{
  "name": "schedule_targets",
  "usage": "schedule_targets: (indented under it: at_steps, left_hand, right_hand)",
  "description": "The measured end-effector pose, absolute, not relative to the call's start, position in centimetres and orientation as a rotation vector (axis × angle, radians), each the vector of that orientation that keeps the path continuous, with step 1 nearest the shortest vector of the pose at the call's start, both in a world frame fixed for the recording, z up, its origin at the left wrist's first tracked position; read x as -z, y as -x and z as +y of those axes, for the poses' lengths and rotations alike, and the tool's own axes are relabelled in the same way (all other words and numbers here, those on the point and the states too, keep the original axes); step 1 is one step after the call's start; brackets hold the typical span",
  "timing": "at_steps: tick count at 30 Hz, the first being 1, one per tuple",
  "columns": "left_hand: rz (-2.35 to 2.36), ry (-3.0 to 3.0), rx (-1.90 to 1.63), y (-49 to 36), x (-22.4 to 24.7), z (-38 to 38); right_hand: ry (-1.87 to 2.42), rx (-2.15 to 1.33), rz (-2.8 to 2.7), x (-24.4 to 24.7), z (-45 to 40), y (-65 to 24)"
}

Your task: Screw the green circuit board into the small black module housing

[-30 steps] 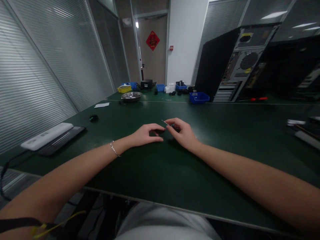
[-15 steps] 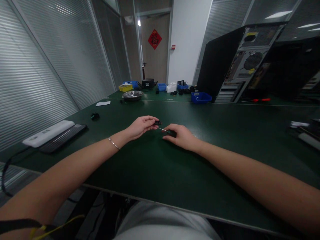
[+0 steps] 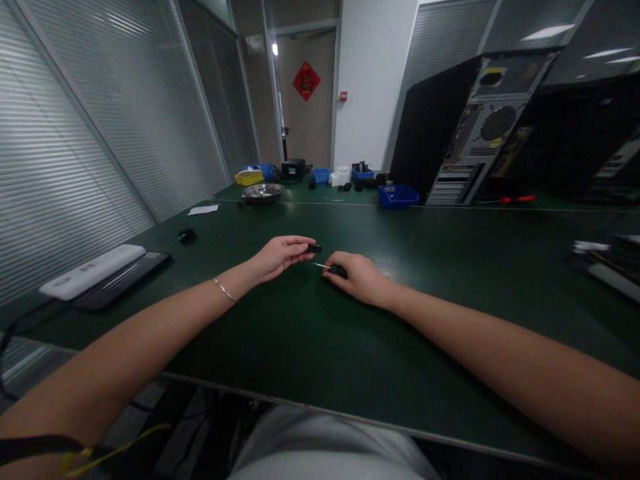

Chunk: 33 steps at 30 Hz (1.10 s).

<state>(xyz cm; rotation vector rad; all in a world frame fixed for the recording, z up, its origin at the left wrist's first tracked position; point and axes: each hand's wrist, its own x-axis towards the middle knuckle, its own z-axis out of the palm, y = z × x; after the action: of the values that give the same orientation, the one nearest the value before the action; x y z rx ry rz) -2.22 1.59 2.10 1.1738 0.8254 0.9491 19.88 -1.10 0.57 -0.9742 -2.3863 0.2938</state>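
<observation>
Hands (image 3: 320, 263) before blue bin (image 3: 398, 195), computer tower (image 3: 470, 130)

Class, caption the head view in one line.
Left hand pinches a black part; right hand holds a small screwdriver above the table.

Left hand (image 3: 280, 255) pinching black piece (image 3: 314, 249), perhaps a cap.
</observation>
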Motion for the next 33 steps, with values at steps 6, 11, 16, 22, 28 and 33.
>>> schedule_targets:
  at_steps: [6, 11, 16, 22, 28, 33]
  left_hand:
    - [0.809, -1.231, -0.892, 1.8, -1.7, 1.2]
    - [0.810, -1.282, -0.866, 1.4, -1.3, 1.1]
    - [0.788, -1.326, -0.866, 1.2, -1.1, 1.1]
    - [0.781, -1.393, -0.861, 0.8, -0.8, 0.8]
    - [0.810, -1.401, -0.913, 0.9, -1.0, 0.8]
    - [0.792, -1.414, -0.900, 1.0, -0.9, 1.0]
  right_hand:
    - [0.896, -0.356, -2.126, -0.5, -1.0, -19.8]
    - [0.911, -0.604, -1.997, -0.5, -1.2, -19.6]
    - [0.856, -0.642, -1.974, -0.6, -1.4, -19.4]
    - [0.870, -0.627, -1.980, -0.6, -1.4, -19.3]
    - [0.871, -0.634, -1.961, -0.4, -1.4, -19.4]
    - [0.899, -0.664, -1.970, -0.2, -1.3, -19.3]
